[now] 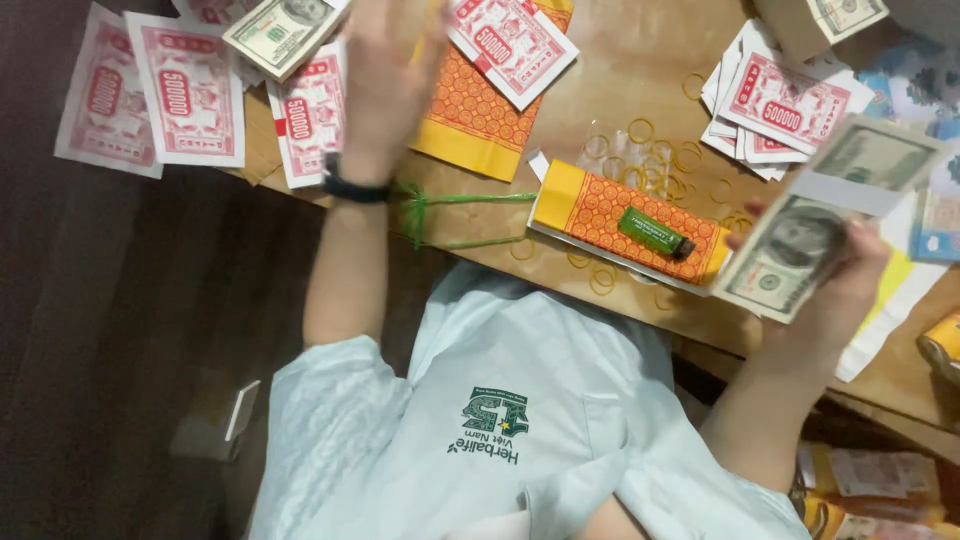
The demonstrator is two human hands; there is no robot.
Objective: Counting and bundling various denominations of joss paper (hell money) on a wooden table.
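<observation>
My right hand (845,290) grips a fanned wad of green-grey banknote-style papers (800,250) at the right, held above the table edge. My left hand (385,70), with a black band (355,188) on the wrist, is raised and blurred over the far left of the wooden table (640,60). Its fingers are stretched out with nothing in them. It hovers between a red-and-white paper note (310,115) and an orange-and-yellow patterned packet (470,110). A stack of green-grey notes (280,30) lies just beyond it.
More red-and-white notes lie at far left (190,90), top centre (515,45) and right (785,100). A green lighter (655,230) rests on another orange packet (610,205). Several yellow rubber bands (650,160) and a green string (440,215) are scattered mid-table.
</observation>
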